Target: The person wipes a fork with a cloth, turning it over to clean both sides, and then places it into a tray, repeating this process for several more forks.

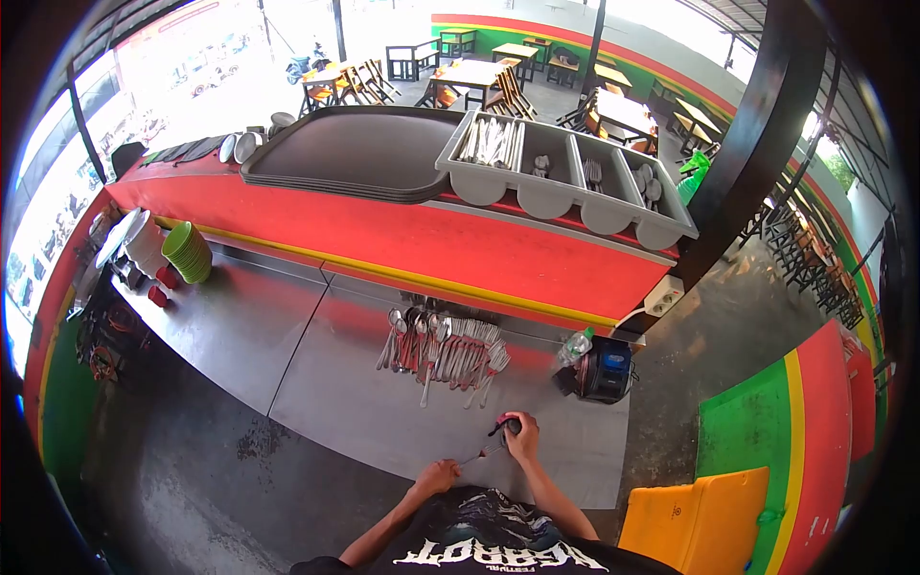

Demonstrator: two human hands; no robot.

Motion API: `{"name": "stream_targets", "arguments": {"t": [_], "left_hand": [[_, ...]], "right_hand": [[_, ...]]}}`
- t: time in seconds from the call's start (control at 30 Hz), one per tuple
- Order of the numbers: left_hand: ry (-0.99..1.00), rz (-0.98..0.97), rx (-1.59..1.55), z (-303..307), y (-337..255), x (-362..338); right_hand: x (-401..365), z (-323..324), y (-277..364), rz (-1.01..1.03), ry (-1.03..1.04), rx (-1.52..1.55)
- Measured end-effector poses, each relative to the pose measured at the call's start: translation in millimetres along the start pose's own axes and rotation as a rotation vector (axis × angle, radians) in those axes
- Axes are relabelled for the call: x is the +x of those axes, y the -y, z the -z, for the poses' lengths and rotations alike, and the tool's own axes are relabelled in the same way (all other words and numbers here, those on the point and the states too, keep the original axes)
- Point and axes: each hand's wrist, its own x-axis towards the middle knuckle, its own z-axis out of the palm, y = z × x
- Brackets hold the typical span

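My left hand (439, 475) is closed on the handle of a metal fork (471, 460), held just above the steel counter near my body. The fork points up and to the right, toward my right hand (522, 439). My right hand is closed around a small dark thing with a pink part (507, 419), perhaps a cloth; its kind is not clear. Beyond both hands lies a spread of spoons and forks (446, 347) in rows on the counter, spoons more to the left and forks to the right.
A grey cutlery tray (580, 203) with several compartments stands on the red ledge, beside stacked dark trays (359, 149). A plastic bottle (576, 345) and a black device (606, 370) sit at the counter's right. Green bowls (187, 253) are stacked left. A yellow box (695, 522) stands at lower right.
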Motion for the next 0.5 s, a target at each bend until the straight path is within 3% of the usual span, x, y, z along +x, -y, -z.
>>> {"name": "stream_targets", "arguments": {"t": [0.03,0.13,0.17,0.27,0.43,0.5], "left_hand": [[-0.025,0.018,-0.003,1,-6,-1],[-0.100,0.076,-0.080,2,-31,-2],[-0.114,0.072,-0.087,0,-34,1],[-0.146,0.036,-0.089,-13,-37,11],[-0.120,-0.007,-0.023,-43,-31,39],[-0.143,-0.055,-0.213,-44,-36,39]], "right_hand": [[1,-1,-4,-0.008,-0.030,0.060],[5,1,-2,-0.374,-0.136,0.566],[7,5,0,-0.485,-0.178,0.598],[8,30,38,-0.531,-0.243,0.674],[-24,39,69,-0.273,0.079,0.656],[-45,28,64,-0.211,0.196,0.593]]}}
